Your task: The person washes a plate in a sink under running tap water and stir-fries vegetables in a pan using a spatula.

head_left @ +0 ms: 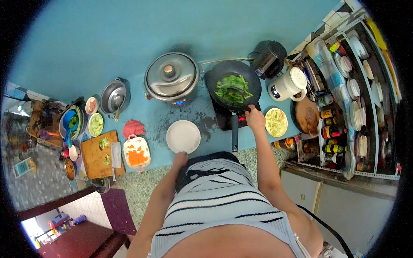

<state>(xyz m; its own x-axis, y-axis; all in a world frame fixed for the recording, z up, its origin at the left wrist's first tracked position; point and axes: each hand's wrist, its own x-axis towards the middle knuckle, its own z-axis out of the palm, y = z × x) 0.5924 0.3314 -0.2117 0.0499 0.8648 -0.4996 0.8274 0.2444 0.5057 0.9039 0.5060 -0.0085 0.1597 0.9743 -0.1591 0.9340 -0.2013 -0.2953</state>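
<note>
Head camera: the right hand (256,119) is closed round a cooking utensil (247,105) reaching into chopped greens (232,90) in the black wok (254,84) on the induction cooker (223,122); the left hand (181,159) is at the white plate's (183,135) near rim on the worktop (157,161), its grip impossible to tell

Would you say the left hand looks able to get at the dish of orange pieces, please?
Probably yes: the left hand is at the edge of the white plate, and only counter shows between that hand and the dish of orange pieces.
</note>
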